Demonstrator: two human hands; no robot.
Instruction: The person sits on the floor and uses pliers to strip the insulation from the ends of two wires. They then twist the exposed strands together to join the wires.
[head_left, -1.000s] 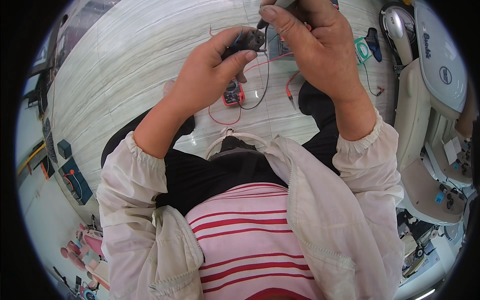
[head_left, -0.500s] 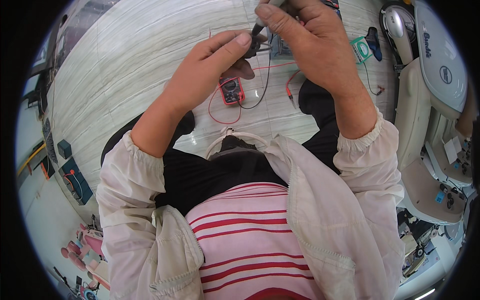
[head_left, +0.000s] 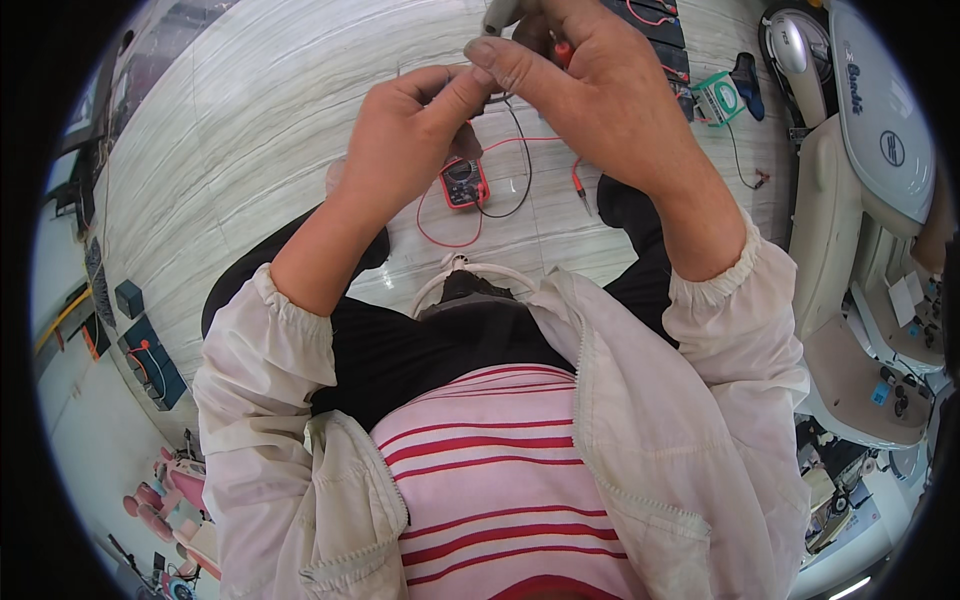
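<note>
My left hand (head_left: 405, 130) is raised in front of me, thumb and fingers pinched together. In the earlier frame a small black part with a wire loop showed between them; now it is largely hidden, with only a bit of dark wire in sight. My right hand (head_left: 610, 95) is closed around a grey tool (head_left: 503, 14), whose tip is covered. Also among its fingers is a red piece (head_left: 564, 52), perhaps a handle. The right thumb meets the left thumb tip. Below the hands, a red multimeter (head_left: 463, 184) lies on the floor with red and black leads attached.
A red clip-ended lead (head_left: 580, 185) lies near my right knee. Dark battery blocks (head_left: 660, 35) stand beyond the right hand. A green-and-white box (head_left: 717, 98) sits farther right, near a cream scooter body (head_left: 830, 190). Another dark battery (head_left: 152, 362) lies at left.
Both hands have shifted slightly left and drawn together. The right thumb has come down over the small black part, and the grey tool has tilted so its dark tip is out of sight.
</note>
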